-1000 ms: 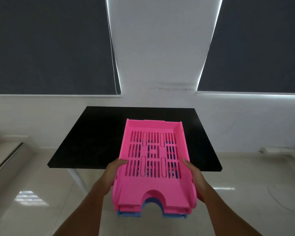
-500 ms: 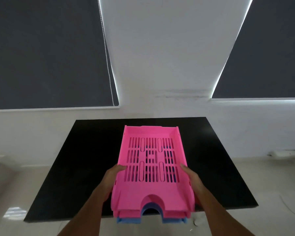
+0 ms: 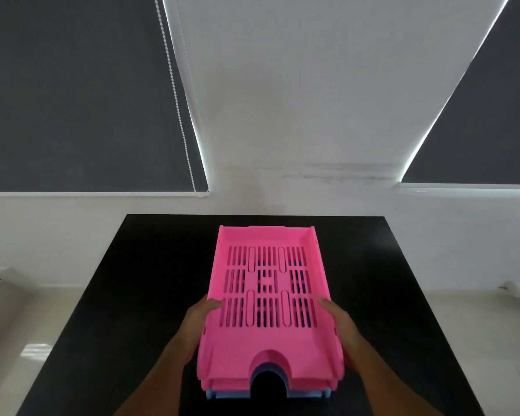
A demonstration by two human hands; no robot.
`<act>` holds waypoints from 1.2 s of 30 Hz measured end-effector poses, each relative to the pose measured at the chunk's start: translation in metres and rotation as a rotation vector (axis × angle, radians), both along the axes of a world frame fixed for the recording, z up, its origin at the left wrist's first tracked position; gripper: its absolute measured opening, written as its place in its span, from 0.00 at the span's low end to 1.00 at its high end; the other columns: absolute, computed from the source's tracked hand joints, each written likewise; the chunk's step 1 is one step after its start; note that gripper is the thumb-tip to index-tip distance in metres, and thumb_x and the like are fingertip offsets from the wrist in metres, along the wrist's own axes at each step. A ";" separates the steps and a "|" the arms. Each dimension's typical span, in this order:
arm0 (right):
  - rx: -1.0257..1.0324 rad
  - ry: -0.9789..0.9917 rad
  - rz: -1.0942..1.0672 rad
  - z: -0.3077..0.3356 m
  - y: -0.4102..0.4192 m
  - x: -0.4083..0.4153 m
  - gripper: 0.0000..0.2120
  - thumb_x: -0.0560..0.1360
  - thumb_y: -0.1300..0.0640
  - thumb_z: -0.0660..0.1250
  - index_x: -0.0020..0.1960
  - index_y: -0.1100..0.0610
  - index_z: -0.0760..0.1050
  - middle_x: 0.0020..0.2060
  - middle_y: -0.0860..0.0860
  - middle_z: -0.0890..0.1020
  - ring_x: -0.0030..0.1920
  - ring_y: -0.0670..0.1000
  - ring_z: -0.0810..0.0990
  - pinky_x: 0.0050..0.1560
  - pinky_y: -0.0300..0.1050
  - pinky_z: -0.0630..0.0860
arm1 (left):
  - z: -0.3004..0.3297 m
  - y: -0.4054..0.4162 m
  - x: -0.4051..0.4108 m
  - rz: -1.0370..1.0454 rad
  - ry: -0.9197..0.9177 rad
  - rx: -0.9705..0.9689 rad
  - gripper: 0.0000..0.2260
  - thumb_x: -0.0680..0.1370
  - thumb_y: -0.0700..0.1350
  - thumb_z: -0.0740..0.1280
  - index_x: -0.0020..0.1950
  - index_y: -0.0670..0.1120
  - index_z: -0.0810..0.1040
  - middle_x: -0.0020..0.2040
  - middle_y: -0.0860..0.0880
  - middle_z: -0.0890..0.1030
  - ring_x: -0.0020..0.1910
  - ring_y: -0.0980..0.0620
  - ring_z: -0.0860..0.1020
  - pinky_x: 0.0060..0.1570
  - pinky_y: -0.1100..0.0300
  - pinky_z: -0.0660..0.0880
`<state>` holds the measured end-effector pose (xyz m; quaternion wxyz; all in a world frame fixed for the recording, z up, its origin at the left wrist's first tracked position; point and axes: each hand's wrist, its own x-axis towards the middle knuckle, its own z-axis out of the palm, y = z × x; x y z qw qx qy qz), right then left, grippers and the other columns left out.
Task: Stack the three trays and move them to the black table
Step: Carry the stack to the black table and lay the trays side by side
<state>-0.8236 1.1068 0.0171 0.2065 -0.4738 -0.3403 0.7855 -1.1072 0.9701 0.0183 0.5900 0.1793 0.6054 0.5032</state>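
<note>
Since the earlier frames we have closed in on the table [image 3: 138,295]: it went from a dark slab ahead, floor showing in front of it, to filling the view under the stack [image 3: 269,310], near edge now out of frame below us. Stack is over the table's middle, long axis pointing away from us. Top tray is pink, a second pink edge shows under its front lip, and a blue tray [image 3: 222,394] peeks out at the bottom, so stacking looks done. We cannot tell if the blue base is touching the tabletop or just above it.

Left hand [image 3: 197,321] is wrapped on the left side wall, thumb over the rim onto the slotted floor. Right hand [image 3: 339,324] mirrors it on the right wall. Both hands closed on the stack, fingers underneath hidden.

Behind the table: white wall, two dark blinds [image 3: 72,94], bead cord on the left one.

Our read: carry is basically finished, what's left is lowering flat and letting go. Risk is trays sliding apart if one side drops first.
</note>
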 end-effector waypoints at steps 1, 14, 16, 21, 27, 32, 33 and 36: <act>-0.006 0.002 -0.004 -0.002 0.006 0.000 0.23 0.74 0.49 0.67 0.65 0.60 0.75 0.57 0.65 0.83 0.54 0.64 0.84 0.55 0.60 0.80 | -0.001 0.005 0.002 -0.003 0.000 0.003 0.24 0.69 0.49 0.69 0.64 0.45 0.77 0.55 0.36 0.84 0.51 0.36 0.83 0.60 0.36 0.76; 0.462 -0.532 0.019 0.003 0.033 -0.014 0.13 0.76 0.55 0.69 0.60 0.55 0.77 0.49 0.51 0.84 0.47 0.51 0.85 0.50 0.52 0.81 | 0.004 0.042 -0.017 -0.039 0.412 -0.069 0.17 0.79 0.45 0.67 0.67 0.50 0.72 0.53 0.45 0.84 0.47 0.48 0.86 0.46 0.51 0.82; 0.604 -0.635 0.024 0.014 0.034 -0.019 0.13 0.75 0.57 0.70 0.60 0.52 0.76 0.47 0.45 0.81 0.46 0.44 0.81 0.46 0.43 0.77 | 0.009 0.044 -0.018 -0.036 0.603 -0.057 0.18 0.78 0.46 0.69 0.67 0.51 0.72 0.55 0.49 0.81 0.48 0.52 0.84 0.42 0.58 0.81; 0.750 -0.705 0.029 0.023 0.033 -0.025 0.09 0.76 0.61 0.69 0.55 0.51 0.78 0.47 0.47 0.82 0.45 0.42 0.81 0.39 0.34 0.73 | 0.018 0.046 -0.016 -0.043 0.871 0.008 0.07 0.78 0.44 0.69 0.54 0.52 0.79 0.50 0.51 0.81 0.45 0.55 0.82 0.50 0.54 0.82; 0.802 -0.721 -0.014 0.030 0.027 -0.027 0.09 0.76 0.62 0.68 0.45 0.48 0.77 0.45 0.49 0.81 0.41 0.42 0.81 0.36 0.32 0.71 | 0.029 0.047 -0.009 0.006 0.962 0.073 0.08 0.78 0.41 0.69 0.47 0.55 0.79 0.46 0.50 0.81 0.41 0.54 0.83 0.43 0.60 0.81; 0.825 -0.722 -0.069 0.038 0.036 -0.011 0.07 0.76 0.63 0.68 0.44 0.51 0.79 0.44 0.49 0.81 0.41 0.42 0.80 0.39 0.32 0.72 | 0.044 0.067 -0.004 0.005 0.980 0.136 0.06 0.78 0.40 0.69 0.53 0.47 0.82 0.46 0.49 0.82 0.41 0.54 0.84 0.41 0.62 0.81; 0.832 -0.729 -0.085 0.039 0.038 -0.006 0.06 0.76 0.63 0.68 0.45 0.52 0.80 0.43 0.49 0.81 0.41 0.42 0.81 0.38 0.32 0.72 | 0.047 0.072 0.001 0.000 0.985 0.146 0.06 0.78 0.40 0.69 0.53 0.47 0.83 0.46 0.49 0.83 0.41 0.55 0.84 0.40 0.64 0.80; 0.848 -0.744 -0.114 0.037 0.049 0.018 0.05 0.76 0.61 0.69 0.49 0.53 0.81 0.44 0.49 0.81 0.40 0.42 0.81 0.35 0.30 0.72 | 0.055 0.089 0.024 0.004 0.983 0.197 0.08 0.78 0.39 0.69 0.47 0.54 0.81 0.43 0.50 0.83 0.38 0.55 0.84 0.36 0.67 0.78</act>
